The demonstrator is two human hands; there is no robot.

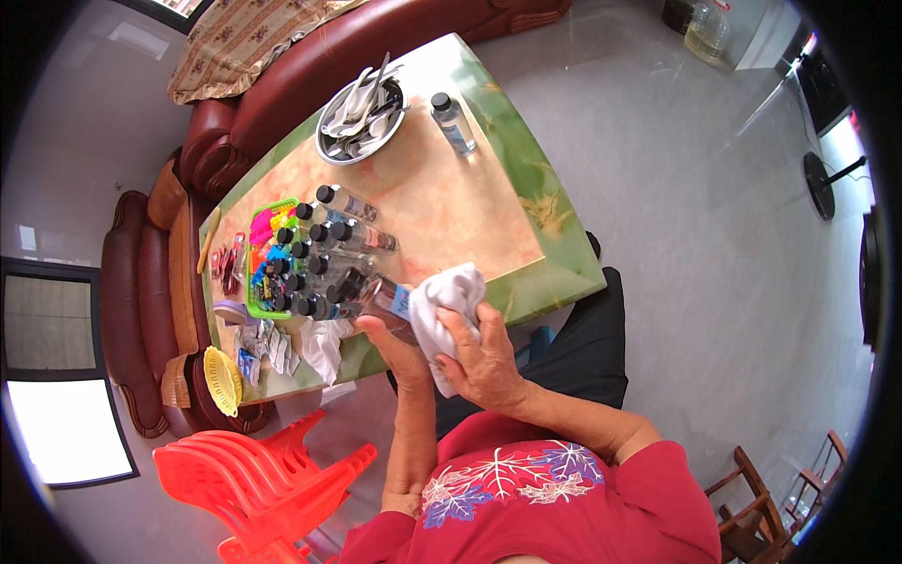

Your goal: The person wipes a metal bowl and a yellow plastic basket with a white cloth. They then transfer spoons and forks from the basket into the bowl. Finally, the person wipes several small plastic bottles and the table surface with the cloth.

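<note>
Near the table's front edge, my left hand (395, 350) is closed around a clear bottle (383, 297) with a black cap and a blue-and-white label, tilted with its cap toward the left. My right hand (489, 365) grips a bunched white cloth (449, 293) and presses it over the bottle's lower end, which the cloth hides. Just left of the held bottle stand several similar black-capped clear bottles (349, 207), close together. One more black-capped bottle (457, 130) stands apart toward the table's far right.
On the green-bordered table (554, 240) are a basin (324, 150) of spoons and utensils, a green basket (252, 299) of colourful items, small packets (280, 348) and another white cloth (324, 346). A yellow basket (223, 381) is at the left edge. Red plastic chairs (258, 479) stand nearby.
</note>
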